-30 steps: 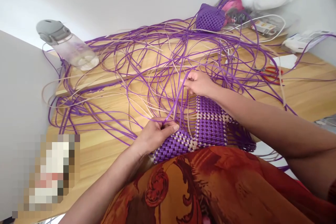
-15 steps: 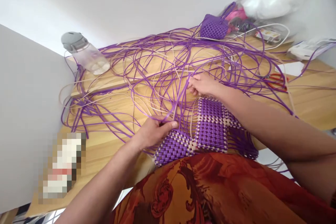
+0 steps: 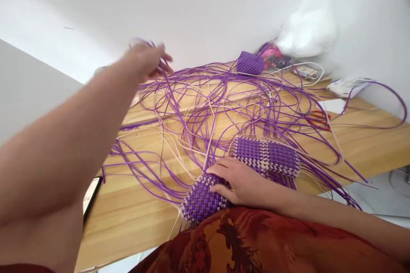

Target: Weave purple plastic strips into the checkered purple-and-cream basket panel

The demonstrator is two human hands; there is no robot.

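Note:
My left hand (image 3: 149, 60) is raised at the far left, slightly blurred, with fingers curled around a purple plastic strand (image 3: 174, 100). The strand slants down from it towards the weaving. My right hand (image 3: 238, 181) lies over the purple and beige woven piece (image 3: 203, 200) at the table's front edge, gripping it with thumb and fingers apart across its middle. Part of the piece is hidden under this hand. Its other section spreads out to the right, and many loose purple and beige strands run from its edges.
Tangled strands (image 3: 224, 79) cover the table's back. Behind them sit a small purple woven bag (image 3: 250, 63) and a white plastic bag (image 3: 306, 34). Orange-handled pliers (image 3: 318, 119) and a white paper (image 3: 331, 106) lie right. A phone (image 3: 91, 196) is partly behind my left arm.
My left hand has swung up and away to the far left, drawing the purple strand out. My right hand has come down from the strands onto the woven piece. The view has shifted.

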